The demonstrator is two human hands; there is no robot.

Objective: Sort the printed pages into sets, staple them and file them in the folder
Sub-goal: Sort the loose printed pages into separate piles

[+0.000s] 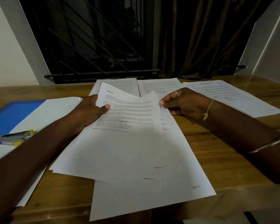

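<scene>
Gripping top page (128, 126) between left hand (90, 110), right hand (183, 104).

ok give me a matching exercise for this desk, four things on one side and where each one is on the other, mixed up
Things:
1. stapler
2. page 8 of 10 sheet
3. page 6 of 7 sheet
4. folder

Places:
a. flat on the table, beneath the held pages
b. left side of the table, under the stapler
c. on top of the blue folder
d. gripped by the left hand, thumb on top

Pairs: 1-c, 2-d, 3-a, 4-b
</scene>
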